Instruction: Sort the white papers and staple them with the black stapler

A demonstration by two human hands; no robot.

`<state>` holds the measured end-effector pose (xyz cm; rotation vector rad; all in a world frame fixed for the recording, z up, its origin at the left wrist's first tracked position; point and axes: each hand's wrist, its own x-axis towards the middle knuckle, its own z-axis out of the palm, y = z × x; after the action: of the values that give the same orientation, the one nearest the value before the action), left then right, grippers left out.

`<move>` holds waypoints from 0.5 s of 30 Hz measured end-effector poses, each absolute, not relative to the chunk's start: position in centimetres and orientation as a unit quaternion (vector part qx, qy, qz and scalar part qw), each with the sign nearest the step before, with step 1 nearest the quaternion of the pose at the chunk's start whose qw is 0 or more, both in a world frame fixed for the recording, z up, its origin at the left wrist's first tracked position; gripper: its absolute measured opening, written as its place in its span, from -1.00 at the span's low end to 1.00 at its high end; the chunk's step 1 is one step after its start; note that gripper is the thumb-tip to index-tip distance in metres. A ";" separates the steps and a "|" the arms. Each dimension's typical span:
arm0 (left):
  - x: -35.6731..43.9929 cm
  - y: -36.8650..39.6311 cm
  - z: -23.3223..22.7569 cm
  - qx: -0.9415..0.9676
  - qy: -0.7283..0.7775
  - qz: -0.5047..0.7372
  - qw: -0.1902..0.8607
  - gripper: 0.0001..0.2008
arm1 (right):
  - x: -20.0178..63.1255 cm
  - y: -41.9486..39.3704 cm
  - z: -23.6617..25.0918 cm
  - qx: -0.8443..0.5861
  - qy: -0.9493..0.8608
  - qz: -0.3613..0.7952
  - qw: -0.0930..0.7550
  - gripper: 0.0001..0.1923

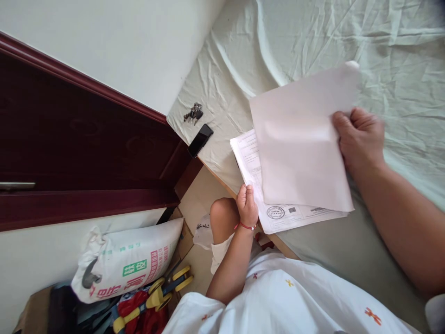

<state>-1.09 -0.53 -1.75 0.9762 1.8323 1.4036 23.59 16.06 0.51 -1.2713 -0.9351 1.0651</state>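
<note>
A blank white sheet of paper (301,148) is gripped at its right edge by my right hand (363,139), thumb on top. The sheet lies over or hovers just above a stack of printed papers (274,220); which, I cannot tell. Print and a round black stamp show along the stack's uncovered lower edge. My left hand (247,206), with a red cord at the wrist, pinches the stack's left edge near the front of the bed. Most of the stack's face is hidden under the blank sheet.
A bunch of keys (193,112) and a black phone (200,140) lie on the pale green bedsheet (399,60). Beside the bed are a dark red door (76,125), a stuffed white sack (139,255) and a yellow-and-blue wheeled object (160,297).
</note>
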 end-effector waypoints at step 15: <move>-0.5 -0.4 -1.0 0.334 0.669 0.549 0.374 -0.55 | 23.2 15.4 1.9 -0.468 -0.265 0.598 0.595 -0.84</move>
<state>-0.47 -0.41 -0.98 0.8544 1.7121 1.4065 23.19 15.36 1.92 -1.0866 -0.6147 1.3895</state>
